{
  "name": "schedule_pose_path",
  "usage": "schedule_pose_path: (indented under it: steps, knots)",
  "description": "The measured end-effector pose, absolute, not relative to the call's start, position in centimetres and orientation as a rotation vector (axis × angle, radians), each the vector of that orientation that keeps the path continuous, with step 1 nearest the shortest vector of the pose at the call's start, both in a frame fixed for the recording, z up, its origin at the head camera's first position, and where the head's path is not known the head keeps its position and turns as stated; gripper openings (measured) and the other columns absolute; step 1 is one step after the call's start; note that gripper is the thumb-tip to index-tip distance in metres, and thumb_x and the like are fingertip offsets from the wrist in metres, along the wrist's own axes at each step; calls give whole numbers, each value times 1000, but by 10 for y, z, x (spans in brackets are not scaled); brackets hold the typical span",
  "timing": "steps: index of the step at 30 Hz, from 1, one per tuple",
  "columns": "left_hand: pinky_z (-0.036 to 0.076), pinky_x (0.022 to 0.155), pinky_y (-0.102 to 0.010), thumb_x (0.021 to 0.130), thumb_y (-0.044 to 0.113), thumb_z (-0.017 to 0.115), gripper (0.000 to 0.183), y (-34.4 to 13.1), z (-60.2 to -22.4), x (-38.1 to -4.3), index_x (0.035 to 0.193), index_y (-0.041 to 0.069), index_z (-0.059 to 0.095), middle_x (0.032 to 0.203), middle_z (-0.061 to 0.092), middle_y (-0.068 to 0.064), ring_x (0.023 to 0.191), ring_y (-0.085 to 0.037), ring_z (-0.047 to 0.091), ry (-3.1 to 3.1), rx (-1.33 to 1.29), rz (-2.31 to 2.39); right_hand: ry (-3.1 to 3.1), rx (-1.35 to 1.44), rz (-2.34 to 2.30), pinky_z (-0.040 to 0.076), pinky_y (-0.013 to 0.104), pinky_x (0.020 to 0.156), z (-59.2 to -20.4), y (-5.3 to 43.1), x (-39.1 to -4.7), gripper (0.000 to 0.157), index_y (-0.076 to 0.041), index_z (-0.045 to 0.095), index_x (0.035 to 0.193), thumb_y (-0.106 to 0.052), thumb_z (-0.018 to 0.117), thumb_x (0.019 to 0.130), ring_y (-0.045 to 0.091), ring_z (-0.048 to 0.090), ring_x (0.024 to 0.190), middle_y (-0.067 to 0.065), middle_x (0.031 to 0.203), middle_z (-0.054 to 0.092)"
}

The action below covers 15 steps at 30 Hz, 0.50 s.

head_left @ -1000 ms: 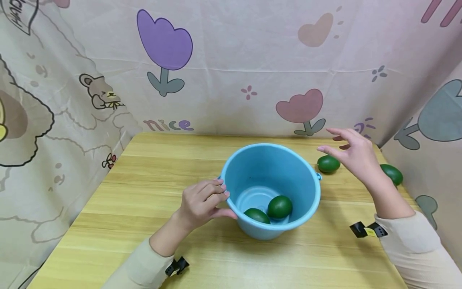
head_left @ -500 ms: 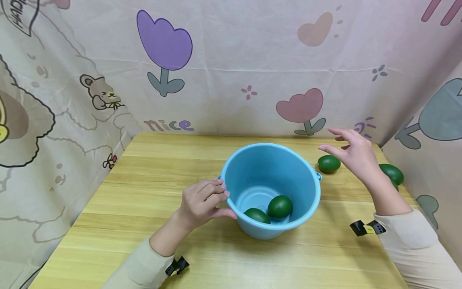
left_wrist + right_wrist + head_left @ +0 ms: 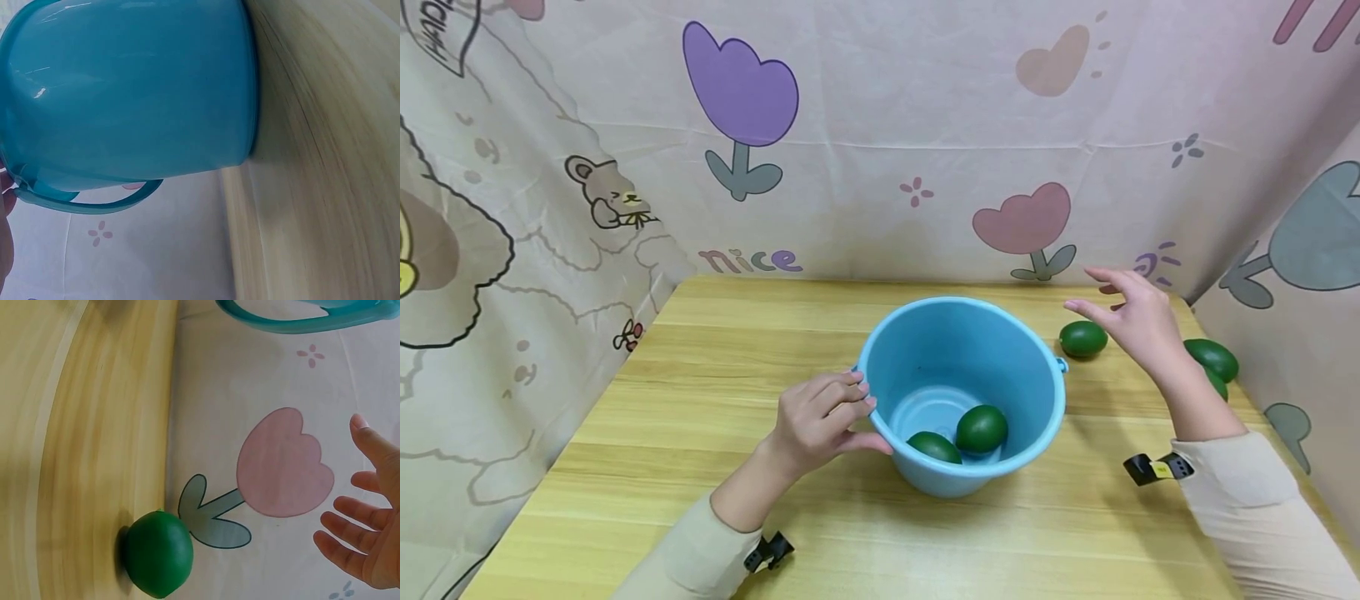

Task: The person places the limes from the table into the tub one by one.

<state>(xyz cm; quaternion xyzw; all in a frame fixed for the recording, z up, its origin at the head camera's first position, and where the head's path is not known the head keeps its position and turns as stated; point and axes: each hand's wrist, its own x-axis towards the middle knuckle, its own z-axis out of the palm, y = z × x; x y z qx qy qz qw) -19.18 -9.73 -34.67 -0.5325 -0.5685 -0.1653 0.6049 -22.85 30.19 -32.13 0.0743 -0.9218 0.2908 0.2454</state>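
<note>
A light blue bucket (image 3: 955, 471) stands on the wooden table, tilted slightly in the head view. My left hand (image 3: 820, 421) grips its rim on the left side, thumb low and fingers over the edge. Two dark green limes lie at the bottom of the bucket: one lime (image 3: 982, 429) shows whole, the other lime (image 3: 934, 447) is partly hidden by the rim. My right hand (image 3: 1138, 321) hovers over the table's right side with fingers spread and holds nothing. Below and beside it rests another lime (image 3: 1083, 339), also seen as a round green lime (image 3: 158, 554) in the right wrist view.
More limes (image 3: 1213, 360) lie at the right edge of the table, partly behind the right forearm. The bucket's handle (image 3: 94, 205) hangs on its far side. A printed cloth (image 3: 865, 108) walls off the back and sides of the table (image 3: 700, 467).
My right hand has shifted very slightly to the right and its forearm has drawn back a little, baring more of the limes at the edge. My left hand and the bucket stay put.
</note>
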Motion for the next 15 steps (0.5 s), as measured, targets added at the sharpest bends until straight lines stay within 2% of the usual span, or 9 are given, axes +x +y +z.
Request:
schedule_pose_path:
  steps: [6, 15]
  knots:
    - [60, 60, -30, 81, 57, 61, 53, -96, -346, -192, 68, 6, 64, 68, 65, -6, 63, -18, 66, -1303, -1232, -388, -2550, 167, 791, 51, 59, 78, -325, 305, -232, 64, -6, 52, 133, -43, 70, 84, 43, 56, 105, 23, 128, 54]
    - [60, 59, -30, 82, 57, 61, 53, -96, -345, -192, 67, 6, 63, 68, 65, -6, 62, -18, 66, -1298, -1232, -391, -2581, 140, 765, 49, 61, 80, -330, 310, -237, 65, -4, 52, 132, -46, 68, 85, 43, 53, 111, 23, 131, 53]
